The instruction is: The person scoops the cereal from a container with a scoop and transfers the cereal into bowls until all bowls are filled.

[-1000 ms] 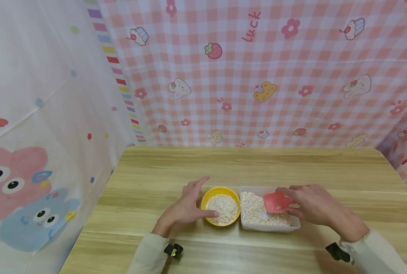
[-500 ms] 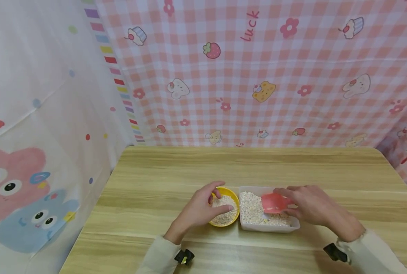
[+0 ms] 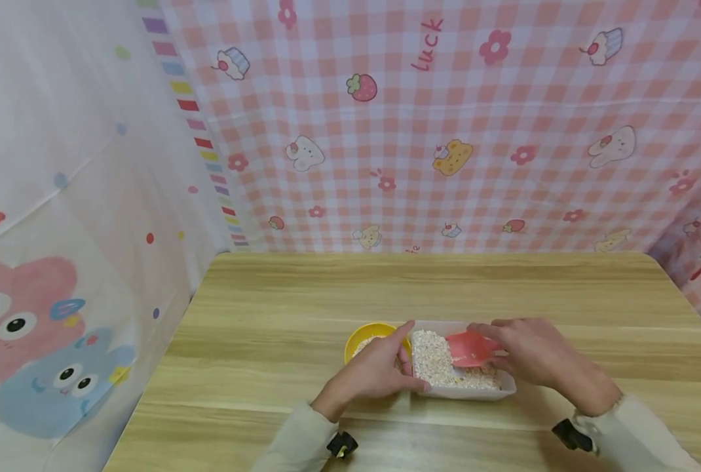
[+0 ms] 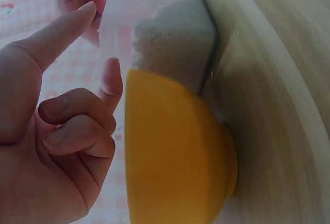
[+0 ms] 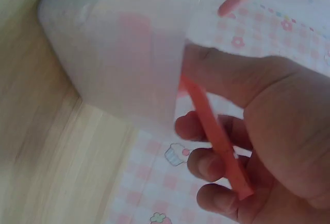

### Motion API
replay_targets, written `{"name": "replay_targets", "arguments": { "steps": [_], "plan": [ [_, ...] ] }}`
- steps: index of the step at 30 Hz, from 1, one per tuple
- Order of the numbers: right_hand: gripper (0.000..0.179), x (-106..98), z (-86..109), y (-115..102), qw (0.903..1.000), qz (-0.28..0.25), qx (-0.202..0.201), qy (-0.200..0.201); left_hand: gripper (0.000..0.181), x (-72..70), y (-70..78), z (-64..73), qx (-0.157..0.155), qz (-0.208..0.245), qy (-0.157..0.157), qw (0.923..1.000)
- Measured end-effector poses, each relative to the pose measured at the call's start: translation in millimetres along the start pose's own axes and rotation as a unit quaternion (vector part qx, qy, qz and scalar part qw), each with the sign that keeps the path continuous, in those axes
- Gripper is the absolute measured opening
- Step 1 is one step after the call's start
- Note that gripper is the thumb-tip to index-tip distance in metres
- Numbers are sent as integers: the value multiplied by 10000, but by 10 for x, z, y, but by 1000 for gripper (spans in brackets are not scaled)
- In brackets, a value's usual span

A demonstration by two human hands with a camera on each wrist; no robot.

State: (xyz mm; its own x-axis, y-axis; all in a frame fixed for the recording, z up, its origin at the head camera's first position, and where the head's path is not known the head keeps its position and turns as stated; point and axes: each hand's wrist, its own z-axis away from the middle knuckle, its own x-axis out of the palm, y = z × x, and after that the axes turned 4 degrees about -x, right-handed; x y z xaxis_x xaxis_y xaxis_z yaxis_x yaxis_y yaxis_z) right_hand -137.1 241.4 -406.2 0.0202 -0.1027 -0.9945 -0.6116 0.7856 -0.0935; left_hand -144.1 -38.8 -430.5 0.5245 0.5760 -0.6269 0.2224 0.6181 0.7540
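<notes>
Clock read from the head view, 12 toward the checked cloth [image 3: 339, 131].

My right hand [image 3: 530, 347] had the red scoop [image 3: 467, 348], its slim handle gripped between thumb and curled fingers. From that hand the scoop lay at 9 o'clock, long axis roughly 9 to 3, pan end toward 9, over the flakes [image 3: 430, 360] in the translucent tub [image 3: 474, 394]. The tub's long axis ran 9 to 3 as well. Right hand at its 3 o'clock end, plainly the nearer of my two to the scoop.

My left hand [image 3: 374, 372] was at the tub's 9 o'clock end with hold of nothing: thumb and index stretched apart, other fingers loosely bent. Thumb tip overlapped the tub's near corner, about 8 o'clock; whether it touched, I could not tell.

Scoop: broad pan, open face up, some pale specks toward its 7 o'clock edge. Tub: milky walls, the scoop showing through as a pink patch in the right wrist view. Flakes cream-coloured, coarse.

Yellow bowl [image 3: 373, 329] stood upright on the wooden table [image 3: 268, 295] at the tub's 9 o'clock side, partly hidden by my left hand, pale contents just showing. Touching the tub or just beside it: not clear.
</notes>
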Motion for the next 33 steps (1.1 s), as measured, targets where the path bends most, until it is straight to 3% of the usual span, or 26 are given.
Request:
{"name": "replay_targets", "arguments": {
  "steps": [5,15,22,28,33],
  "plan": [
    [53,2,-49,-44,9999,126,9,13,113,56,6,-33,-258,-69,-38,9996],
    [54,69,-93,14,9993,-175,-297,116,115,88,21,-64,-583,-166,-99,9981],
    [53,94,-92,60,9950,-871,-474,-111,114,91,41,-66,-588,-178,-76,9981],
    [52,97,-103,59,9858,-1551,-491,-406,114,88,56,-64,-621,-247,-70,9977],
    [53,85,-115,40,9840,-1607,-598,-483,113,77,64,-62,-673,-278,-68,9973]
  ]
}}
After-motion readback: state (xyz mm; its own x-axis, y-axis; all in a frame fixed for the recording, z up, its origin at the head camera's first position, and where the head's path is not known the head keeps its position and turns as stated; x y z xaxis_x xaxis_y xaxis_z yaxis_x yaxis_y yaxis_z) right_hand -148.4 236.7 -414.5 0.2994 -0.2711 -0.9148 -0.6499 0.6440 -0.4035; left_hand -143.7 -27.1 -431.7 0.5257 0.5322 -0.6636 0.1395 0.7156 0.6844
